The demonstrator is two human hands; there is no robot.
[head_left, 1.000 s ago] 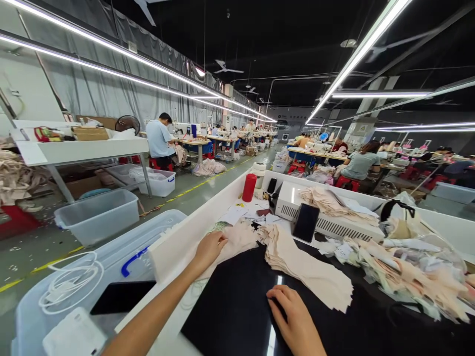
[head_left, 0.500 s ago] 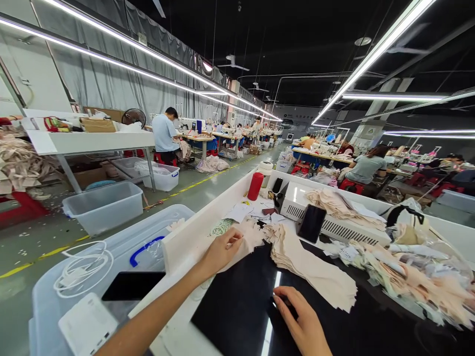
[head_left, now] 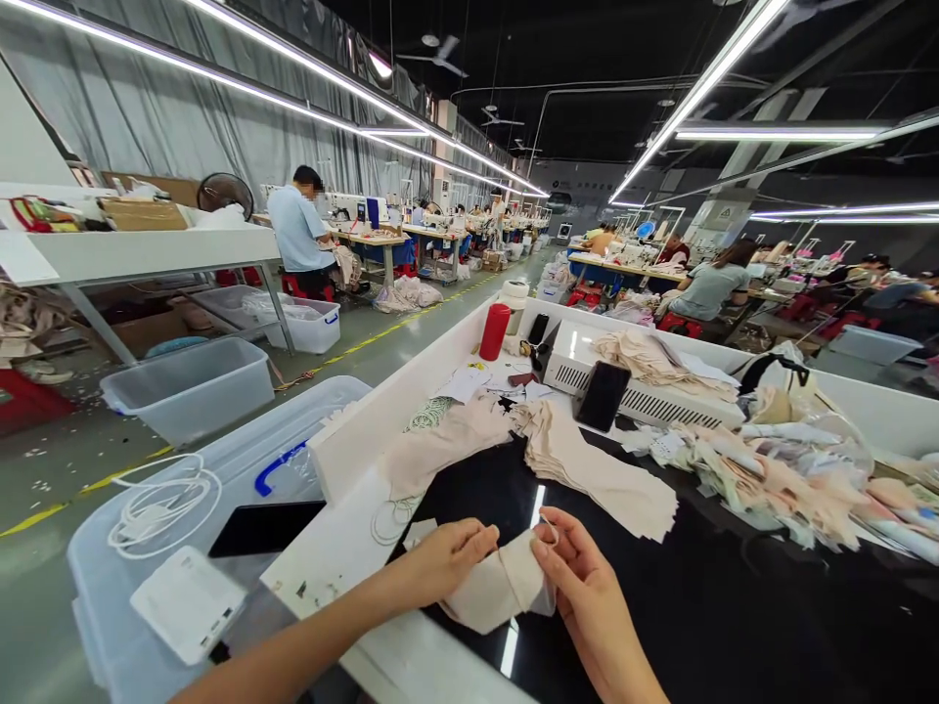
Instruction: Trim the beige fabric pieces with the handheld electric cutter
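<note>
A beige piece of fabric [head_left: 485,592] hangs between my hands, low over the glossy black tabletop [head_left: 690,606]. My left hand [head_left: 449,559] is closed on its left end, with thumb and fingers together. At the right end, my right hand [head_left: 583,572] pinches the edge, and a thin pale loop shows at its fingertips. Beyond my hands lies a fanned stack of beige fabric pieces [head_left: 598,474]. To its left, more beige fabric [head_left: 444,445] rests on the white ledge beside a coil of pale green cord [head_left: 427,413].
A black phone [head_left: 603,396] leans against a white vented box [head_left: 646,381]. A red cylinder [head_left: 494,332] stands behind. Heaped fabric scraps [head_left: 799,460] lie to the right. At left, a plastic bin lid [head_left: 95,587] bears a white cable and a white device [head_left: 188,604]. Several people sew farther off.
My left hand has come down toward me from the beige fabric on the left. A fabric piece is now between both hands, and my right hand has closed on its edge.
</note>
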